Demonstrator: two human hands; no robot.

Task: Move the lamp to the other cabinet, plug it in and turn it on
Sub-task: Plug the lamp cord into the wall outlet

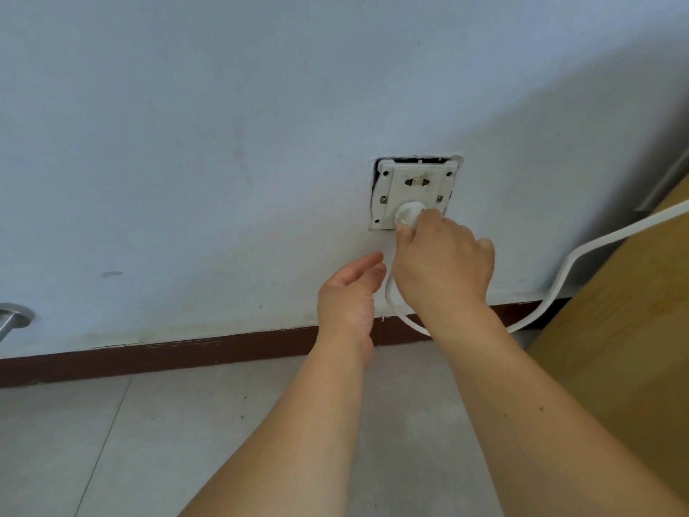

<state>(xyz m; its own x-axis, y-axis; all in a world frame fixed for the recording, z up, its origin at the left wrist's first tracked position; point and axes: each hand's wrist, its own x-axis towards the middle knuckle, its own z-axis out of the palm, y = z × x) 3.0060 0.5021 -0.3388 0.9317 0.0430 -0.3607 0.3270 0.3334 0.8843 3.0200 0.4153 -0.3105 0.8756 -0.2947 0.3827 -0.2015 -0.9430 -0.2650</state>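
1. head view: the right hand [443, 270] reaches up to a white wall socket [414, 194] set low in a pale wall [223, 143]. its fingers are clenched round a round white plug [409, 215], which sits pressed against the lower part of the socket plate.
2. the socket plate hangs slightly askew in its wall opening, with a dark gap showing along its top and left edges. an upper pair of pin holes on the plate is uncovered.
3. a white cable [559, 289] leaves the plug beneath the right hand, loops down across the dark red skirting board [186, 354], then rises to the right and runs off along the edge of a wooden cabinet [626, 330].
4. the left hand [348, 292] floats just beside the right one, below and left of the socket. its fingers are loosely curled and parted, grasping nothing; the fingertips lie close to the cable loop, and whether they touch it cannot be told.
5. the lamp itself is out of sight; only its cable and plug show, the plug at the socket.
6. the floor [149, 442] is grey tile. at the far left edge a metal fitting [13, 319] sits low on the wall.
7. both forearms are bare and stretch from the lower edge towards the wall.
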